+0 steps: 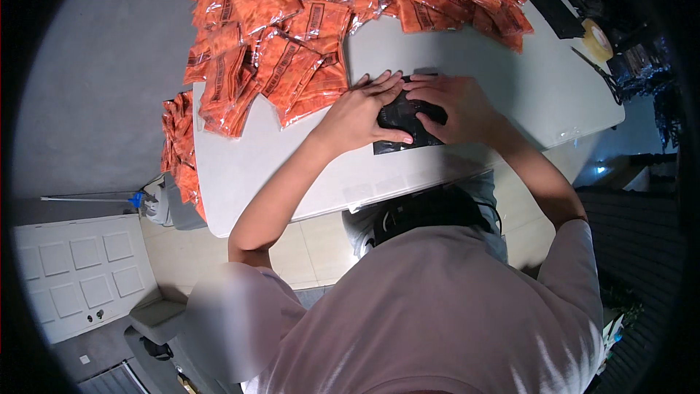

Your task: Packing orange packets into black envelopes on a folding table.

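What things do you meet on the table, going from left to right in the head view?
Pile of orange packets → left hand → black pouch → right hand → roll of tape.

Flat black plastic pouch (405, 125), glossy, lying on the white table's near edge, partly covered, beside heaped orange packets.

Both arms reach forward over the worktop (306, 175), bare forearms angling in toward each other. Left hand (361, 113) lies palm down, fingers (386, 82) spread flat, thumb stretched right. Right hand (456, 106) sits just beside it, also palm down, fingers pointing left so the fingertips nearly meet. Elbows bent, sleeves short.
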Demonstrator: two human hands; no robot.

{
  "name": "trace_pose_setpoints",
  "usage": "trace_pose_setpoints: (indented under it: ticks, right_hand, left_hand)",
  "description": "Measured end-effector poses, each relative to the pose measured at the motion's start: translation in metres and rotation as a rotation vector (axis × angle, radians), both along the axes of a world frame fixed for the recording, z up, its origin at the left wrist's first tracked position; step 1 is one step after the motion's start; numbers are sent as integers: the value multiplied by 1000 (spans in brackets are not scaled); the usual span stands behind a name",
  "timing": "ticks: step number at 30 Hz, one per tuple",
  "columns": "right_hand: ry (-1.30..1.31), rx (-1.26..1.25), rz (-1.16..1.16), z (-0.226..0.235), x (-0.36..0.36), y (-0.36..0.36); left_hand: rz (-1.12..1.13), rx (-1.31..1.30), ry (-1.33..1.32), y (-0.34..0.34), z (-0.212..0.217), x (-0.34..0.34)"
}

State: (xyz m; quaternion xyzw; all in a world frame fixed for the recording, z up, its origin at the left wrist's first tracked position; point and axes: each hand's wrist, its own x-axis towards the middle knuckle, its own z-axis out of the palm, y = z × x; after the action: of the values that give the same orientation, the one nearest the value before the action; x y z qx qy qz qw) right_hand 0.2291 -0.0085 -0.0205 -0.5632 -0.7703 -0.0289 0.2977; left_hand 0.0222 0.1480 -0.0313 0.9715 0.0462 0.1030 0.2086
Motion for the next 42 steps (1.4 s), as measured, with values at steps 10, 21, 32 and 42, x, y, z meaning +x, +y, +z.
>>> trace_pose_setpoints:
  ticks: [10,21,32,42]
  right_hand:
    - [-91,135,61,-3,-4,16]
    - [28,-215,-67,22,-9,12]
    - [-73,-174,-34,8,-13,-2]
    - [-198,-234,-87,15,-27,-4]
  left_hand:
    - [-4,3,23,-1,0,2]
    - [53,-70,3,-4,0,0]
    - [35,54,55,-3,10,-6]
    - [-30,215,-3,-3,4,-9]
